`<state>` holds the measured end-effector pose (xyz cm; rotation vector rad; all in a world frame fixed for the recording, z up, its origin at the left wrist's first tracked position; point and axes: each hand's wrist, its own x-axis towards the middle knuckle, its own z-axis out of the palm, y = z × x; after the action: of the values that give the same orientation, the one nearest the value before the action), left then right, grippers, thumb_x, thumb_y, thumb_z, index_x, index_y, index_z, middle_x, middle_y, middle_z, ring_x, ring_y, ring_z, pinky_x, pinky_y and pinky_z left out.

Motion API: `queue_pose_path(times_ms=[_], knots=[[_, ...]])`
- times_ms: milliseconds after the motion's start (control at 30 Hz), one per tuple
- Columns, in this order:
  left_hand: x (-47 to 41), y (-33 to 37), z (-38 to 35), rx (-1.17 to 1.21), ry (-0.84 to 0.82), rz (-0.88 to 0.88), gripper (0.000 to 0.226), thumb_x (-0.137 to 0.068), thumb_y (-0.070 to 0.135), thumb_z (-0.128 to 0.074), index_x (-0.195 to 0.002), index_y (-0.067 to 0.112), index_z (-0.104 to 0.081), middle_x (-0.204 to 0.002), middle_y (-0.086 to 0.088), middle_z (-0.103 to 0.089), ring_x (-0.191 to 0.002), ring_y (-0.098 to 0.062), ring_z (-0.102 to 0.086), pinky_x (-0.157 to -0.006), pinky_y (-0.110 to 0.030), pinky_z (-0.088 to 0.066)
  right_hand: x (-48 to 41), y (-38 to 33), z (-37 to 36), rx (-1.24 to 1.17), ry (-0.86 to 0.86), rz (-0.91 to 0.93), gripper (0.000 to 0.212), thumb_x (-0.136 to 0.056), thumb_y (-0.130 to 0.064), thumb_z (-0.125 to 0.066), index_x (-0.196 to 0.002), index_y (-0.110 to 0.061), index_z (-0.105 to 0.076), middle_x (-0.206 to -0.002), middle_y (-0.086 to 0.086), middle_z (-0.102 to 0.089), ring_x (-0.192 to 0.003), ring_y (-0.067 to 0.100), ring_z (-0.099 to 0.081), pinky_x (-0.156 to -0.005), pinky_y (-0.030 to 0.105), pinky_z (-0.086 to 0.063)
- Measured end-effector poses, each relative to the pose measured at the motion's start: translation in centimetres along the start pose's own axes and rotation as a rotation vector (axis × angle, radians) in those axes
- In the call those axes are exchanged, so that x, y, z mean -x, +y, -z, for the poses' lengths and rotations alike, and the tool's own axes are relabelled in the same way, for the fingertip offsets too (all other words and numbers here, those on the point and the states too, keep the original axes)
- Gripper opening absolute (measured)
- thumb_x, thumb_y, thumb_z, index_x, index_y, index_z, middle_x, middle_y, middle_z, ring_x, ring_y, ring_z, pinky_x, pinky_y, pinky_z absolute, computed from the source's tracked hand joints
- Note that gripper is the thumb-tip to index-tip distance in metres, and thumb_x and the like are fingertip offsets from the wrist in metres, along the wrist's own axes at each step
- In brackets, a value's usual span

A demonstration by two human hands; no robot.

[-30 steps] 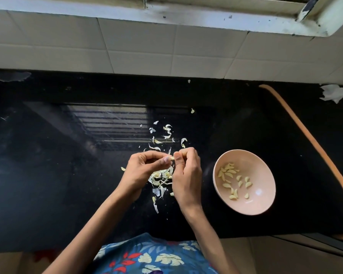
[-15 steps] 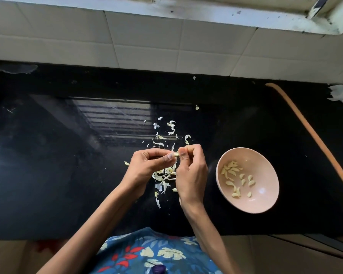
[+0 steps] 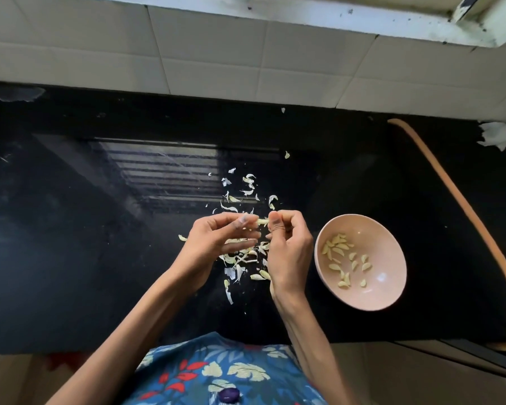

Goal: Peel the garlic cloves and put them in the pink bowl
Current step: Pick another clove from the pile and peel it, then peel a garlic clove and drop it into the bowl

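A small pale garlic clove [image 3: 263, 221] is held between my two hands above the black counter [image 3: 85, 244]. My left hand [image 3: 216, 244] pinches its left end with thumb and fingers. My right hand [image 3: 287, 247] pinches its right end with curled fingers. The pink bowl [image 3: 389, 296] sits just right of my right hand and holds several peeled cloves [image 3: 341, 258]. Loose garlic skins and a few cloves [image 3: 246, 258] lie scattered under and beyond my hands.
More skin scraps [image 3: 247, 185] lie further back on the counter. An orange hose [image 3: 462, 206] curves along the right side. A crumpled white scrap [image 3: 495, 134] lies at the far right, by the tiled wall [image 3: 216, 62]. The counter's front edge is near my body.
Both hands stayed together over the skins, working the clove. My left fingers have spread out a little and the clove shows more between the hands. The view shifted slightly.
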<state>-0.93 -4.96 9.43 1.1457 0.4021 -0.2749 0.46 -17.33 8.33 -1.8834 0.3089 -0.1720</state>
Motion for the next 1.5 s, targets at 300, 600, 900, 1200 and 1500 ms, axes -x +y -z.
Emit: queue_pose_path(times_ms=[300,600,900,1200,1500], knots=[[0.1,-0.4,-0.6,-0.074,0.046,-0.102,0.026,-0.077,0.019,-0.075,-0.091,-0.003,-0.076,-0.087,-0.023,-0.074,-0.081,-0.023,-0.073,-0.077,-0.028,-0.059,0.5,0.1,-0.3,0.022,-0.083,0.049,0.021,-0.098,-0.036,-0.048,-0.089,-0.018,-0.055,-0.091,0.002,-0.065,-0.087,0.020,-0.060,-0.076,0.029,-0.047],[0.4,-0.7,-1.1,-0.044,0.071,-0.123,0.024,-0.076,0.017,-0.076,-0.092,-0.002,-0.075,-0.087,-0.022,-0.075,-0.083,-0.026,-0.073,-0.078,-0.027,-0.059,0.8,-0.5,-0.2,0.088,-0.003,0.116,0.016,-0.102,-0.013,-0.051,-0.087,-0.018,-0.049,-0.090,-0.001,-0.058,-0.086,0.015,-0.052,-0.074,0.014,-0.039],[0.6,-0.6,-0.6,0.030,0.100,-0.107,0.025,-0.078,0.011,-0.074,-0.098,-0.003,-0.074,-0.092,-0.023,-0.075,-0.088,-0.027,-0.074,-0.084,-0.030,-0.060,-0.3,-0.4,0.9,-0.112,0.009,-0.013,0.008,-0.092,-0.023,-0.070,-0.089,-0.020,-0.075,-0.081,-0.008,-0.073,-0.068,0.005,-0.065,-0.065,0.022,-0.051],[0.7,-0.1,-0.3,0.056,0.095,-0.101,0.024,-0.081,0.005,-0.072,-0.103,-0.004,-0.073,-0.095,-0.024,-0.075,-0.091,-0.028,-0.074,-0.084,-0.030,-0.060,-1.8,-0.7,2.2,-0.171,-0.075,-0.011,0.013,-0.075,-0.008,-0.085,-0.075,-0.017,-0.077,-0.068,-0.001,-0.074,-0.058,0.013,-0.069,-0.055,0.036,-0.058],[0.5,-0.2,-0.4,0.054,0.071,-0.107,0.022,-0.076,0.009,-0.073,-0.098,0.004,-0.075,-0.093,-0.012,-0.077,-0.084,-0.023,-0.074,-0.077,-0.024,-0.059,-1.2,-0.6,3.1,-0.242,-0.337,-0.038,0.018,-0.084,-0.002,-0.076,-0.096,-0.015,-0.079,-0.094,0.002,-0.078,-0.090,0.019,-0.074,-0.081,0.033,-0.060]])
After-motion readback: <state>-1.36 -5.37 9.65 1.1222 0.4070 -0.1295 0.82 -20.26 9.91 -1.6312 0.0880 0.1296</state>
